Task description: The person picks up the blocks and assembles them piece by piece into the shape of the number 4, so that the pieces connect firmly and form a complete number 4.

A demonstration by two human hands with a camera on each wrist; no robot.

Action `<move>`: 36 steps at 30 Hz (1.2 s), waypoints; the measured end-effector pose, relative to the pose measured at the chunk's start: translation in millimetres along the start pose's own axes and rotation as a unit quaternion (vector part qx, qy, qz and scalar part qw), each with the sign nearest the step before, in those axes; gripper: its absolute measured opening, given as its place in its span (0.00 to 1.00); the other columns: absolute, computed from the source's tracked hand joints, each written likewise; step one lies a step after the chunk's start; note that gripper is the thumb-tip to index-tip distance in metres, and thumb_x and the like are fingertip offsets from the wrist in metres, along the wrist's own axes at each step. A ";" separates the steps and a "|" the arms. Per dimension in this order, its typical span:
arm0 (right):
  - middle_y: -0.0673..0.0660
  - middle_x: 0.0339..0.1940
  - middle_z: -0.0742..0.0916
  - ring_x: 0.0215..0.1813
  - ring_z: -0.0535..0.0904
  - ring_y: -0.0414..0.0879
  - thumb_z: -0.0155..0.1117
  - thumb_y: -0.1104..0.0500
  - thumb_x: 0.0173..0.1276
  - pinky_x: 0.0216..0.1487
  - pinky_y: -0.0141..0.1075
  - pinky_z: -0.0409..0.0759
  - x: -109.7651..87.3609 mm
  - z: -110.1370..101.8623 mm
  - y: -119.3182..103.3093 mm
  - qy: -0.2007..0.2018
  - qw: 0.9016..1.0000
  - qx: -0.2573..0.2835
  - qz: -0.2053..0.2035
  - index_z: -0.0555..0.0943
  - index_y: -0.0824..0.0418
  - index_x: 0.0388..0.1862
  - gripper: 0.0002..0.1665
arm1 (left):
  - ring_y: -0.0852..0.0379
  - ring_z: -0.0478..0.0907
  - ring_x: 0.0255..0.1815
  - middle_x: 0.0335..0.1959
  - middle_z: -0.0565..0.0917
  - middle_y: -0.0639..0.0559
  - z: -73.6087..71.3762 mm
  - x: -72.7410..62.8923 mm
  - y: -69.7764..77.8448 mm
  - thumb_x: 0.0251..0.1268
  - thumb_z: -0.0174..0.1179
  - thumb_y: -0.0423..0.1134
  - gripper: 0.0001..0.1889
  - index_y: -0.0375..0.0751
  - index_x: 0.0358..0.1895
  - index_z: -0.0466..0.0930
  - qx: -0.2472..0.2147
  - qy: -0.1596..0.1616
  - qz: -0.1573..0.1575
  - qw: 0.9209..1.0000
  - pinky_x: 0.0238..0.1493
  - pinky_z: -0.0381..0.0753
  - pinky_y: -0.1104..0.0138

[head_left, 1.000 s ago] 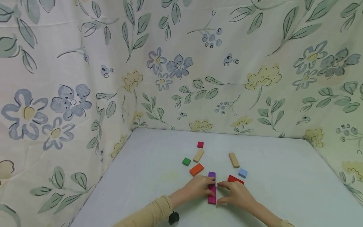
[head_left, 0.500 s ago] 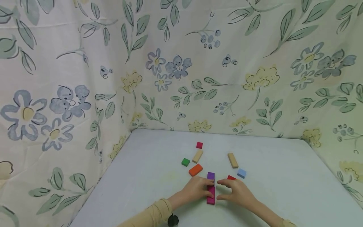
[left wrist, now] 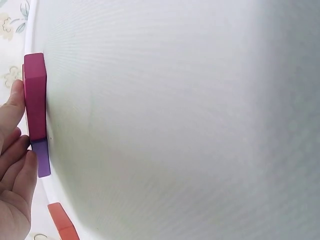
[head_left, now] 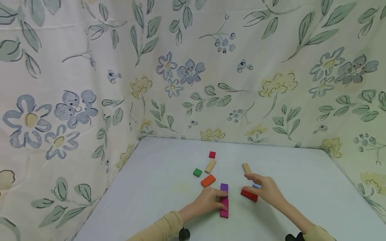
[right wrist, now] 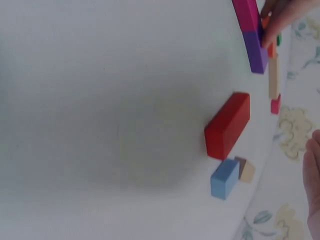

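Note:
My left hand (head_left: 206, 201) rests its fingertips on two blocks lying end to end. Its thumb touches the magenta block (head_left: 224, 213), while a finger lies on the purple block (head_left: 224, 188) beyond. In the left wrist view, thumb and fingers are along the left side of the magenta block (left wrist: 35, 105) and purple block (left wrist: 43, 159). My right hand (head_left: 269, 193) hovers with thumb and fingers spread over the red block (head_left: 249, 196). It partly hides the light blue block (head_left: 256, 186). In the right wrist view, nothing touches the red block (right wrist: 227, 127).
On the white table (head_left: 169, 157) an orange block (head_left: 208, 180), a green block (head_left: 197, 172), a plain wooden block (head_left: 210, 166) and a small red block (head_left: 212, 154) lie left of centre. Another wooden block (head_left: 246, 168) lies behind my right hand. A floral cloth (head_left: 193, 110) hangs behind.
My right hand has moved away from the magenta and purple blocks, to the right and farther back, over the red block. My left hand stays on its two blocks.

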State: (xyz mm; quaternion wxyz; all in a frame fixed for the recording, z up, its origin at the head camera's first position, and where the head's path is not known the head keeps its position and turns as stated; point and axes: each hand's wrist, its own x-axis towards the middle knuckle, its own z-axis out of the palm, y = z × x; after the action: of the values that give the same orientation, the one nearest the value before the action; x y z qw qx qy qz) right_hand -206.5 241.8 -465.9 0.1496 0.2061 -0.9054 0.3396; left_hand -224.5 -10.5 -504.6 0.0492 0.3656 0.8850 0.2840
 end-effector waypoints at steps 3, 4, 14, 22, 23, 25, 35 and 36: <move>0.63 0.46 0.87 0.47 0.84 0.58 0.75 0.55 0.51 0.42 0.42 0.83 0.8 -6.4 6.5 0.010 1.000 -0.005 0.019 0.81 0.66 0.50 0.28 | 0.67 0.78 0.54 0.55 0.82 0.59 0.5 -0.2 -0.5 0.50 0.70 0.47 0.26 0.47 0.56 0.80 -0.001 -0.002 -0.001 1.000 0.49 0.76 0.79; 0.63 0.46 0.87 0.47 0.84 0.58 0.75 0.55 0.51 0.42 0.43 0.83 0.8 -7.9 8.6 0.012 1.000 -0.007 0.023 0.81 0.66 0.50 0.28 | 0.67 0.78 0.54 0.55 0.82 0.59 0.5 -0.2 -0.7 0.50 0.70 0.47 0.26 0.47 0.56 0.80 0.000 -0.002 0.000 1.000 0.49 0.76 0.79; 0.65 0.47 0.87 0.48 0.83 0.59 0.75 0.57 0.51 0.43 0.43 0.83 -1.1 -15.6 26.6 0.031 0.998 -0.024 0.049 0.81 0.67 0.51 0.28 | 0.67 0.79 0.53 0.53 0.83 0.59 -1.5 -0.7 -0.3 0.50 0.70 0.47 0.26 0.47 0.55 0.81 0.012 -0.001 0.015 1.000 0.47 0.76 0.80; 0.67 0.47 0.86 0.48 0.83 0.61 0.74 0.57 0.53 0.42 0.44 0.83 -3.1 -21.3 38.4 0.035 0.996 -0.050 0.070 0.80 0.69 0.51 0.27 | 0.68 0.79 0.52 0.53 0.83 0.59 -3.5 0.1 1.8 0.50 0.70 0.47 0.25 0.47 0.55 0.81 0.008 -0.004 0.010 1.000 0.45 0.75 0.81; 0.67 0.47 0.86 0.48 0.83 0.61 0.74 0.57 0.53 0.42 0.44 0.83 -3.5 -21.8 40.2 0.034 0.995 -0.051 0.073 0.80 0.69 0.51 0.27 | 0.68 0.79 0.52 0.53 0.83 0.59 -3.5 0.3 2.0 0.50 0.70 0.47 0.25 0.47 0.55 0.81 0.008 -0.004 0.009 1.000 0.46 0.75 0.81; 0.68 0.47 0.86 0.48 0.83 0.61 0.74 0.56 0.54 0.42 0.44 0.83 -4.5 -22.9 43.8 0.034 0.995 -0.054 0.077 0.80 0.69 0.51 0.28 | 0.68 0.79 0.53 0.53 0.83 0.59 -3.5 0.5 2.1 0.50 0.70 0.47 0.25 0.47 0.55 0.81 0.007 -0.005 0.005 1.000 0.46 0.75 0.81; 0.70 0.47 0.85 0.48 0.83 0.63 0.73 0.58 0.54 0.42 0.44 0.82 -10.5 -24.3 58.8 0.028 0.992 -0.068 0.102 0.79 0.71 0.51 0.28 | 0.69 0.78 0.51 0.54 0.82 0.59 -1.7 1.2 0.2 0.50 0.70 0.48 0.25 0.48 0.55 0.81 0.006 -0.005 0.004 1.000 0.45 0.74 0.82; 0.70 0.47 0.85 0.48 0.83 0.63 0.73 0.58 0.54 0.42 0.45 0.82 -10.8 -24.0 59.1 0.027 0.992 -0.068 0.103 0.79 0.71 0.51 0.28 | 0.69 0.78 0.52 0.54 0.83 0.59 -1.4 1.1 -0.1 0.50 0.70 0.48 0.25 0.48 0.55 0.82 0.007 -0.004 0.005 1.000 0.46 0.75 0.81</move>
State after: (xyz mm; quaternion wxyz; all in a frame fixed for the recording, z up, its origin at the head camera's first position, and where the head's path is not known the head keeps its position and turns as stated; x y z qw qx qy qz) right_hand -222.0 301.4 -485.6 0.1519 0.0919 -0.9384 0.2964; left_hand -225.8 -10.5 -503.3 0.0485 0.3717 0.8850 0.2763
